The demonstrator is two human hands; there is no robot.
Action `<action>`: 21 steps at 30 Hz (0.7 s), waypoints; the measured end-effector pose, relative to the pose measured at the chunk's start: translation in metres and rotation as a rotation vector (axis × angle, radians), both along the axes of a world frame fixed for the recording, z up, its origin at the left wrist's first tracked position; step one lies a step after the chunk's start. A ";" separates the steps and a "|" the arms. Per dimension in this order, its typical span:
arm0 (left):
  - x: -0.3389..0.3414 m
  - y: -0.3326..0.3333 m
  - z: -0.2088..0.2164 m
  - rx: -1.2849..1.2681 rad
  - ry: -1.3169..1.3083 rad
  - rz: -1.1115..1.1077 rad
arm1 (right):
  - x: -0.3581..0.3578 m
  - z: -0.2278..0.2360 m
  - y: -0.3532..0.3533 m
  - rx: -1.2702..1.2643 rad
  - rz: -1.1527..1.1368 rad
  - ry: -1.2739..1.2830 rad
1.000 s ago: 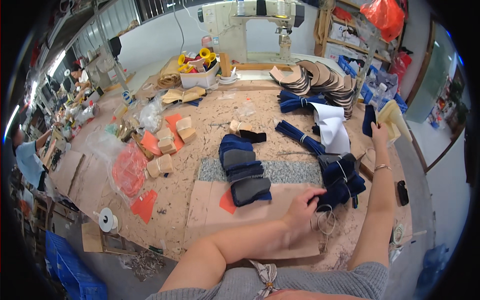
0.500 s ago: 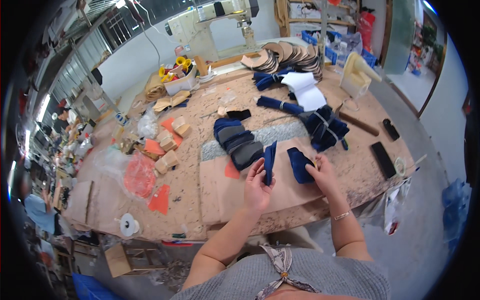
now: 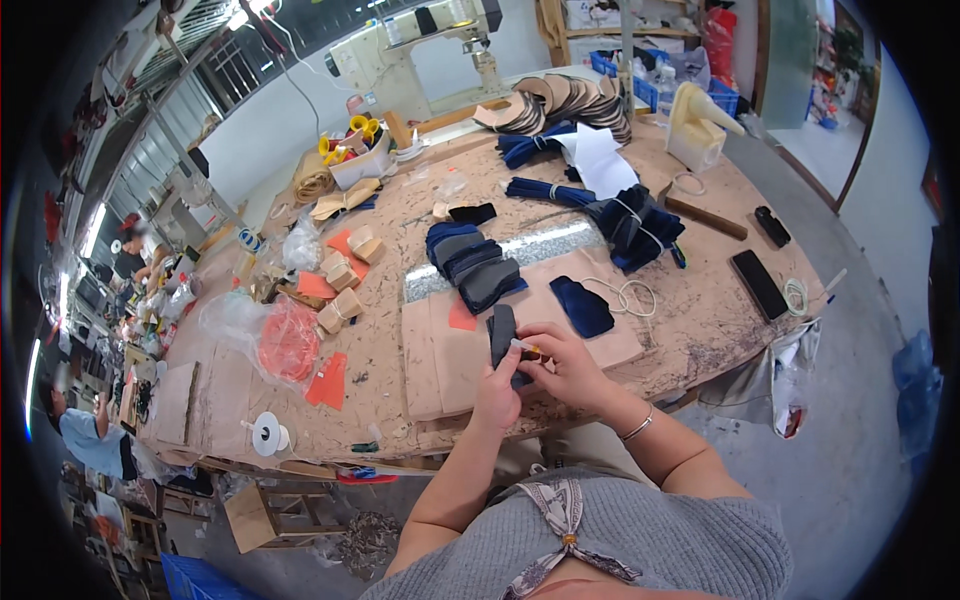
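Near the front edge of the pale boards, my left hand (image 3: pixel 497 392) is closed on a small fabric piece (image 3: pixel 502 322), its dark grey face showing. Right against it, my right hand (image 3: pixel 566 366) has its fingers pinched together at the piece's edge. A small yellow thing (image 3: pixel 533 351) shows between those fingers; its kind is hidden. On the board just beyond lies a single navy fabric piece (image 3: pixel 582 306), beside a loop of white cord (image 3: pixel 634 298). A fanned stack of navy and grey fabric pieces (image 3: pixel 470 262) sits farther to the left.
Tied navy bundles (image 3: pixel 632 228) lie behind the board. At right are a black phone-like slab (image 3: pixel 760 284) and a wooden-handled tool (image 3: pixel 708 217). Wooden blocks (image 3: pixel 340 310) and a bag of orange pieces (image 3: pixel 287 345) are left. A sewing machine (image 3: pixel 405 70) stands at the back.
The navy piece my right hand held now lies on the board. That hand has moved left to meet my left hand. The piece in my left hand has turned its grey face up.
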State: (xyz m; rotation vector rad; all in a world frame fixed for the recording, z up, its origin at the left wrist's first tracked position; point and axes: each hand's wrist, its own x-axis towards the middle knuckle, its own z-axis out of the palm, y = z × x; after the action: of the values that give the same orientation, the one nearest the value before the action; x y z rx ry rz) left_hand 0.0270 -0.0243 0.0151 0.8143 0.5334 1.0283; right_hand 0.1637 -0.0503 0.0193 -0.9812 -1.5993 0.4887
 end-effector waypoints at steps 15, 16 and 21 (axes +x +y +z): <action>-0.022 0.028 -0.012 0.916 1.007 0.088 | 0.077 0.008 0.034 -0.422 -0.487 -0.476; -0.007 0.023 -0.018 0.699 0.738 0.041 | 0.066 0.007 0.030 -0.304 -0.457 -0.400; 0.023 0.039 -0.037 -0.004 -0.145 -0.176 | 0.005 0.009 -0.009 -0.141 -0.166 -0.203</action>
State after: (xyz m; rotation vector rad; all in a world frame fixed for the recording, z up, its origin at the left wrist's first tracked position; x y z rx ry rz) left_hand 0.0501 0.0145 -0.0215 0.7632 0.3341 0.9151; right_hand 0.1682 -0.0595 0.0281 -1.2929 -1.6619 0.4012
